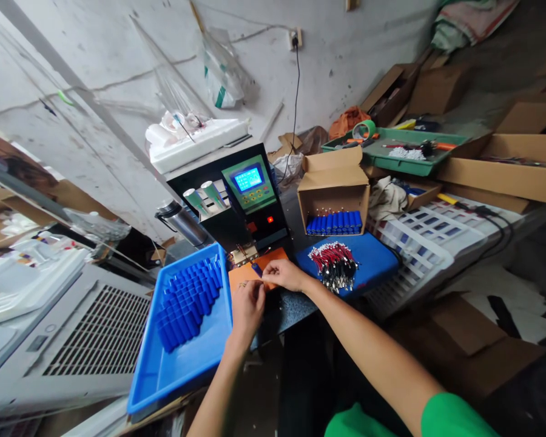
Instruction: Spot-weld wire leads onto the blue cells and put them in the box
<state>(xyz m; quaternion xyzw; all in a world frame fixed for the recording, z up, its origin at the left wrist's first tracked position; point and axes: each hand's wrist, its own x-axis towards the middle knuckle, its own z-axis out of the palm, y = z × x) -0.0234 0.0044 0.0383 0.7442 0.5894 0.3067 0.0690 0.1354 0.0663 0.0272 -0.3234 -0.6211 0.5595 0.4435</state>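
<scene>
Blue battery [256,268] noted over the orange board [237,279], just in front of the small metal block [246,255] at the foot of the black machine [279,226]. Its long axis is slanted, the far end pointed up and leftward to the block, the near end turned back toward the fingers. The near end is met by the fingertips of the right hand [286,275], the nearer of the two; these are drawn together there, but whether the battery itself or something thin beside it is clamped cannot be told. The left hand [249,305] is placed lower and to the left, fingers curled together; whether anything is pinched cannot be made out. More batteries [186,297] are stood in rows in the blue tray [209,334] to the left; red and black wires [334,261] are heaped on a blue pad [375,260] to the right. Writing: characters are shown on the lit screen [248,179], too small to be read; no brand or label could be made out on machine, batteries or cardboard box [332,176].
</scene>
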